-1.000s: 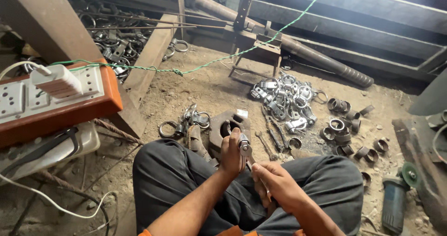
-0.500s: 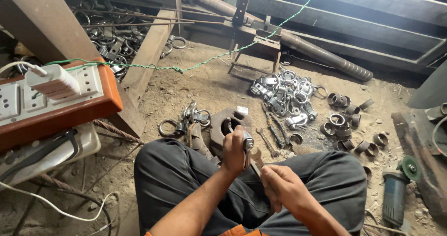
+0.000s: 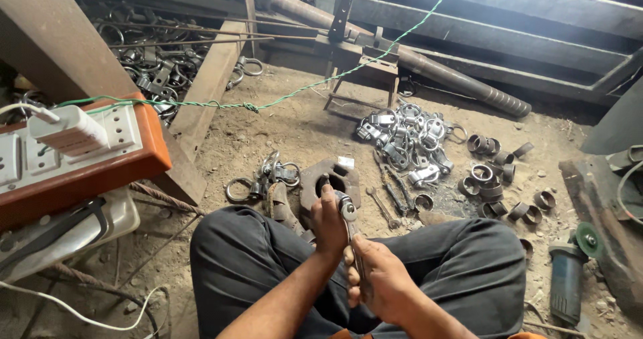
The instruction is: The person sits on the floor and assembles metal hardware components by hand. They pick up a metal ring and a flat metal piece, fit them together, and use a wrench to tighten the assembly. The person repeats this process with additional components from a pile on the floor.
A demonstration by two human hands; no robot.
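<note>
**Steel wrench gripped in both hands over a dusty workshop floor**

Steel, worn bright at its ring end, makes up the slim ratchet-type wrench (image 3: pixel 351 235) that sits at the centre of the view, running from twelve o'clock down to six between the person's knees. The left hand (image 3: pixel 328 224) is curled around the wrench's round head, fingers closed over the upper part. The right hand (image 3: pixel 378 280) is wrapped tight around the lower shaft, just at five o'clock from the left hand, the two nearly touching.

The person sits cross-legged in dark grey trousers (image 3: pixel 248 265) on packed brown dirt. Just at twelve o'clock from the left hand lies a rusty octagonal iron block with a round hole (image 3: pixel 328 178), and at ten o'clock from it a small cluster of dull metal ring clamps (image 3: pixel 268 178). At one o'clock, well apart, lies a heap of shiny silver pipe clamps (image 3: pixel 405 138), with short dark cut pipe rings (image 3: pixel 492 178) scattered at two o'clock. A couple of thin open-ended spanners (image 3: pixel 392 192) lie between the block and that heap.

At nine o'clock stands an orange-edged wooden switchboard with white sockets (image 3: pixel 87 158), a thin green wire (image 3: pixel 295 91) stretching from it toward one o'clock. At four o'clock, near the right knee, rests a blue angle grinder with a green disc (image 3: pixel 569 272).
</note>
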